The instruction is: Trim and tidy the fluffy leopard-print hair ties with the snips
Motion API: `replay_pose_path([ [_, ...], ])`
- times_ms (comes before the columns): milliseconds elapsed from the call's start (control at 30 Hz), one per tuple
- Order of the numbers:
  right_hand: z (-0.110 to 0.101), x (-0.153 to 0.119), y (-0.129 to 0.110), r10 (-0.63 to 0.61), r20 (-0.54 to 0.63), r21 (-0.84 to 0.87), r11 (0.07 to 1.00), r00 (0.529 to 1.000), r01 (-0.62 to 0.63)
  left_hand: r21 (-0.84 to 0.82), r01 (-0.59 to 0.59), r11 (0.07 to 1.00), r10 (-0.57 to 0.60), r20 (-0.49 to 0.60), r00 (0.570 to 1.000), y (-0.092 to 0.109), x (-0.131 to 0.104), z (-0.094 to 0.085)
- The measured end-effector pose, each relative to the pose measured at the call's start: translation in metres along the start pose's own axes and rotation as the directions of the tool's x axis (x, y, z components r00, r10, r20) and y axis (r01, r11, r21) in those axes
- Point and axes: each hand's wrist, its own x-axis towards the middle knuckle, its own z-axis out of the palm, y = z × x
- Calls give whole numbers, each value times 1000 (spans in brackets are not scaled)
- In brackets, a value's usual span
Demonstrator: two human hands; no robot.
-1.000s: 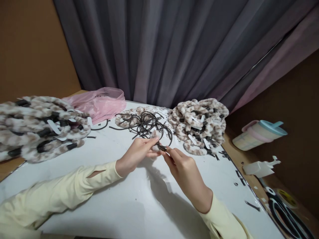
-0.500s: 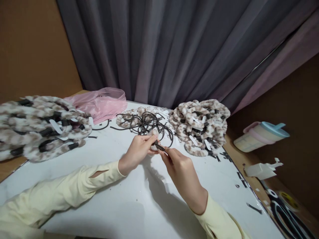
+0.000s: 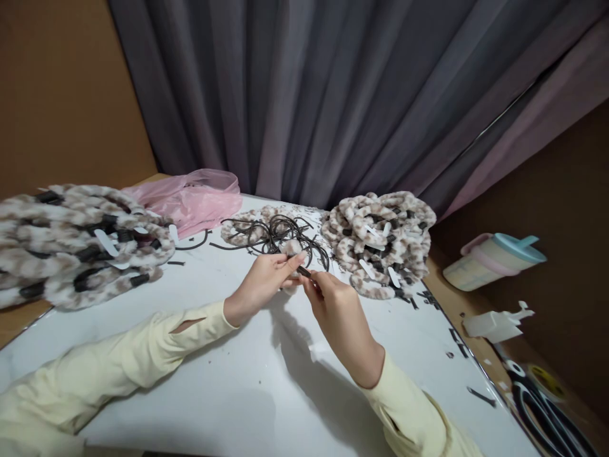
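Note:
Over the middle of the white tabletop, my left hand (image 3: 266, 279) is closed on a fluffy brown-and-white ring (image 3: 292, 246), mostly hidden by the fingers. A dark cord (image 3: 303, 271) runs from that hand to my right hand (image 3: 337, 304), whose thumb and fingers pinch its near end. Just behind both hands lies a tangle of black cord (image 3: 280, 228), with another fluffy piece (image 3: 235, 230) partly under it.
Piles of fluffy rings with white tags stand at left (image 3: 85, 241) and right (image 3: 380, 241). A pink plastic bag (image 3: 195, 200) lies behind. At right are a tumbler (image 3: 495, 260), a pump bottle (image 3: 495, 325), scissors (image 3: 542, 406) and black scraps (image 3: 480, 397). A grey curtain (image 3: 295, 95) hangs behind.
My right hand has shifted slightly left and up, still pinching the cord. My left hand's thumb now lies straighter across the fluffy ring. The view has turned slightly.

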Motion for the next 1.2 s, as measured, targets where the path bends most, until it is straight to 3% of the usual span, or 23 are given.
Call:
replay_pose_path([
  [167,0,0,-1,72,-94,123,991,993,-60,18,-54,998,54,0,999,-1,1,-2],
  [367,-12,-5,-1,160,-68,197,970,985,-144,8,-24,1000,24,-9,1000,1,4,-5],
  [533,-28,-8,1,181,-46,257,952,982,-164,-79,72,994,-64,103,993,7,2,-7],
  [700,-31,-7,2,212,28,316,925,977,-209,-86,63,994,-47,178,983,8,-3,-5],
  [1033,-25,-9,-2,167,-26,291,945,986,-152,-62,54,997,-43,166,985,4,-6,-2],
  [1200,-32,-5,1,239,28,349,907,971,-234,-73,48,996,-40,107,993,8,-7,-2],
])
